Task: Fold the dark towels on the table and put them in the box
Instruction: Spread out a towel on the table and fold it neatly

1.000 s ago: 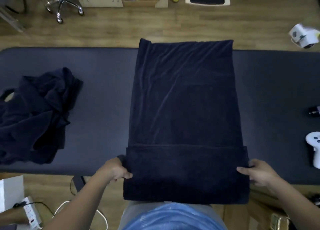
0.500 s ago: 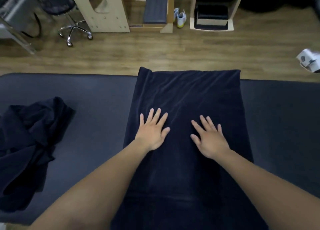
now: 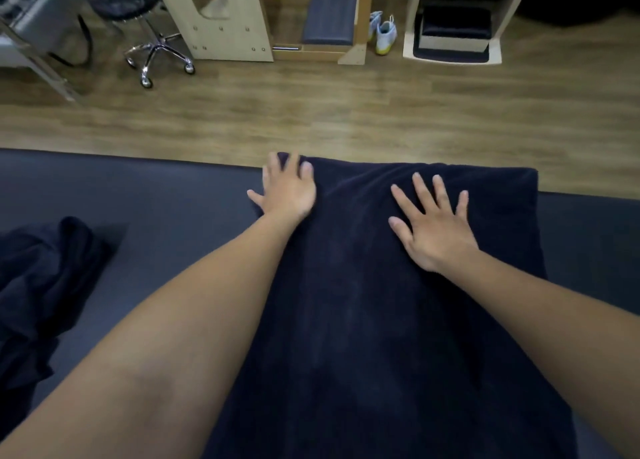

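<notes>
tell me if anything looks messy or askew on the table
Only the crumpled dark towels at the left end of the table, bunched in a heap. The spread towel lies flat and straight under the left hand and right hand.

Wood-plank floor [image 3: 346,119] throughout. Beyond the left grip [image 3: 289,190]: chrome-wheeled stool [image 3: 152,48], pale wooden unit [image 3: 225,26]. Beyond the right grip [image 3: 436,230]: pair of shoes [image 3: 383,33], open wooden shelf [image 3: 414,26].
</notes>
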A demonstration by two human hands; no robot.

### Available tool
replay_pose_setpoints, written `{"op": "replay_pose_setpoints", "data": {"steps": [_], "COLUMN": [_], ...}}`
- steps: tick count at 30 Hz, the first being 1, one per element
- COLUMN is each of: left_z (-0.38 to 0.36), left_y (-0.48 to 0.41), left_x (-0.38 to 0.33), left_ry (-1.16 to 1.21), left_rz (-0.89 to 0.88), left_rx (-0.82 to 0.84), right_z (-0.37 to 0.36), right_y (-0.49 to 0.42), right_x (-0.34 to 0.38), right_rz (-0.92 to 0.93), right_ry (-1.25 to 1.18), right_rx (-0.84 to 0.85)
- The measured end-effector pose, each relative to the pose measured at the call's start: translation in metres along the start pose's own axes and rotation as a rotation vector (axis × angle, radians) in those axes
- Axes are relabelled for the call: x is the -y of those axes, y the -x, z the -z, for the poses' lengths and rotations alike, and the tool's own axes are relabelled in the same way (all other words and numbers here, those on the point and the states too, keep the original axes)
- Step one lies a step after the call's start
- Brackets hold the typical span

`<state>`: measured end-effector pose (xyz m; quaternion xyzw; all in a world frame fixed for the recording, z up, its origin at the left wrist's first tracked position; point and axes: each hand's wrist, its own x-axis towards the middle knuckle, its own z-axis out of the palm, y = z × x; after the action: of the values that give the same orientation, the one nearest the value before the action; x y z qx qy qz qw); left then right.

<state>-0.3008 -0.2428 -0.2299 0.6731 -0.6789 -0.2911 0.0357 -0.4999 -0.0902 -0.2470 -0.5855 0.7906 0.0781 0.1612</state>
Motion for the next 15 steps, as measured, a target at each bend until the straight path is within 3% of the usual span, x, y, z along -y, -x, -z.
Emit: {"op": "replay_pose_setpoints", "data": {"steps": [3,8,13,15], "left_z": [0.013,0.029,0.036,0.030], "left_y": [-0.030,-0.053,-0.056,-0.037], "left_x": [0.001,0.023,0.031,0.012], "left_ry": [0.120,0.460,0.113,-0.103], "left_rz": [0.171,0.275,0.185,-0.008], "left_rx": [-0.062,-0.144,-0.102,-0.226], "right_z": [-0.012,-0.014,-0.011,-0.001], "right_y": [0.006,0.002,0.010,0.006], "right_x": [-0.004,-0.023,-0.072,-0.060], "right_rz": [0.002,0.022,-0.326,-0.367], "right_ry": [0.031,0.020,-0.096,-0.138], "right_rx": [-0.080,-0.116,-0.115,-0.116]}}
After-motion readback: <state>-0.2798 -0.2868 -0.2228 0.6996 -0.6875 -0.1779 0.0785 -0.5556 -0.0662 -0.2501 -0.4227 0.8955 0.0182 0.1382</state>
